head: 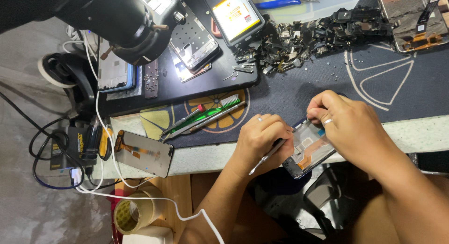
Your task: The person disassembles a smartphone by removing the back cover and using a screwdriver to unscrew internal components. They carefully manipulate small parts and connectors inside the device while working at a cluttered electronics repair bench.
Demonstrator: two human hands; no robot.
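Observation:
My left hand (260,137) is closed around a thin metal tool (265,157), whose tip points at an opened phone frame (310,149). The frame shows an orange flex cable and bare inner parts. It lies tilted over the front edge of the dark work mat (327,89). My right hand (343,127) grips the frame's upper right side, with fingers curled over its top edge and a ring on one finger. The two hands almost touch above the frame.
A green toothbrush and pens (206,117) lie left of my hands. A detached screen (144,153) rests at the table edge. A heap of small phone parts (304,36), a lit phone (236,15), a microscope (121,24), cables and a tape roll (133,213) surround the area.

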